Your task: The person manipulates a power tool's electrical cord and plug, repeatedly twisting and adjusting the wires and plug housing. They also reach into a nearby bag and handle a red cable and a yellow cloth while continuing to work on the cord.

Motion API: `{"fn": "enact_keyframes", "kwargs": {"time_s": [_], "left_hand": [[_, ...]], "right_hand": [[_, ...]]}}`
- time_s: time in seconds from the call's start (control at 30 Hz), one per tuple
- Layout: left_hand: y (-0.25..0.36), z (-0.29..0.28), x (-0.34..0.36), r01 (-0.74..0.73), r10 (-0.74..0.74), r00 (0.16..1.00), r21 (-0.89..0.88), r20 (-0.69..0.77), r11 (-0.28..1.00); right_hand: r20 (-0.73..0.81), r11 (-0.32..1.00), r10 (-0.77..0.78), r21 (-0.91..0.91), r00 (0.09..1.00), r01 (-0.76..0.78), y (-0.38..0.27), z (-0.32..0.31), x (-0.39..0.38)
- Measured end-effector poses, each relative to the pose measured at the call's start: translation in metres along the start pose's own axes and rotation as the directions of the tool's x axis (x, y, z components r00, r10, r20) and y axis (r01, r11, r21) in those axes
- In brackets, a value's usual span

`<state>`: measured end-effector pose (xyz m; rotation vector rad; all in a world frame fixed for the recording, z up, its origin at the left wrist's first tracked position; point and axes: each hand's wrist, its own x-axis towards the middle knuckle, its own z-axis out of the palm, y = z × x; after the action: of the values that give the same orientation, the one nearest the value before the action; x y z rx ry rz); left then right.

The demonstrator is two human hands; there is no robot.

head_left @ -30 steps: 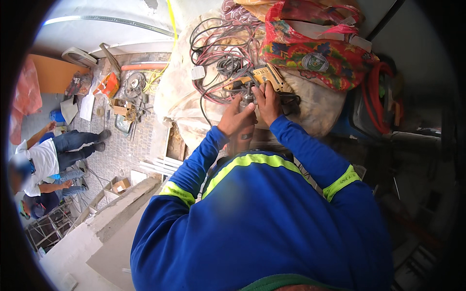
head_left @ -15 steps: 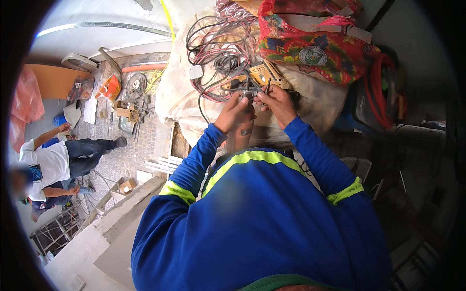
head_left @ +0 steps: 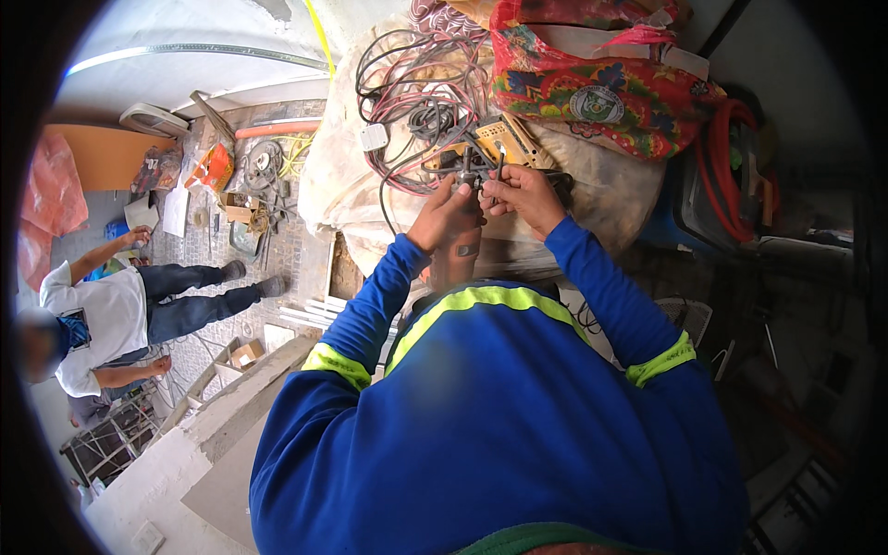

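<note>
Cables first: a small dark bundle of wire ends (head_left: 479,174) sits between my two hands, at the near edge of a yellow power tool (head_left: 495,141) lying on a pale sack (head_left: 342,176). My left hand (head_left: 446,215) is curled around the lower part of that bundle, fingers closed on it, thumb up toward the tool. My right hand (head_left: 520,194) meets it from the other side, fingertips pinched narrow on the same wire ends, so both hands touch at the bundle. What exactly is under the fingertips is too small to tell.

Behind the tool, a tangle of red and grey cables (head_left: 421,92) spreads over the sack, with a white plug (head_left: 374,137) lying at its left edge. Further back on the right a flowered red cloth bag (head_left: 601,83) rests on top of the sack, and to the right of it a coil of orange hose (head_left: 731,166) hangs over a dark container.

My blue sleeves with yellow reflective bands (head_left: 659,361) fill the lower middle. Well off to the left, down on the paved ground, another person in a white shirt and dark trousers (head_left: 120,310) bends over, with tools and boxes (head_left: 236,190) scattered on the pavement beyond.
</note>
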<state>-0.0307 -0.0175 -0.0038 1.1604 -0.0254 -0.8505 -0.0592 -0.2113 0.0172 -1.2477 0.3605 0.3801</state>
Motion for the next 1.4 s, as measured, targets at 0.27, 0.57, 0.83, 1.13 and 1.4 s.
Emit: {"fn": "enact_keyframes", "kwargs": {"time_s": [0.27, 0.57, 0.83, 1.13, 1.4], "left_hand": [[-0.002, 0.01, 0.01, -0.2, 0.321, 0.938, 0.555, -0.13, 0.807], [-0.014, 0.008, 0.019, -0.158, 0.33, 0.925, 0.603, -0.186, 0.782], [-0.018, -0.011, 0.022, -0.123, 0.157, 0.98, 0.254, -0.121, 0.959], [-0.009, -0.013, 0.006, -0.212, 0.212, 0.977, 0.061, 0.011, 0.975], [-0.016, -0.013, 0.013, -0.207, 0.225, 0.974, 0.316, -0.02, 0.926]], "right_hand": [[-0.139, 0.998, -0.032, 0.041, 0.99, 0.038, -0.001, 0.004, 0.004], [-0.481, 0.996, 0.011, 0.08, 0.877, 0.032, 0.007, 0.045, 0.035], [-0.487, 0.934, -0.342, -0.27, 0.804, 0.235, 0.028, 0.047, 0.051], [-0.476, 0.976, -0.192, -0.188, 0.858, 0.114, 0.025, 0.04, 0.059], [-0.561, 0.938, -0.323, -0.299, 0.762, 0.177, 0.028, 0.047, 0.062]]}}
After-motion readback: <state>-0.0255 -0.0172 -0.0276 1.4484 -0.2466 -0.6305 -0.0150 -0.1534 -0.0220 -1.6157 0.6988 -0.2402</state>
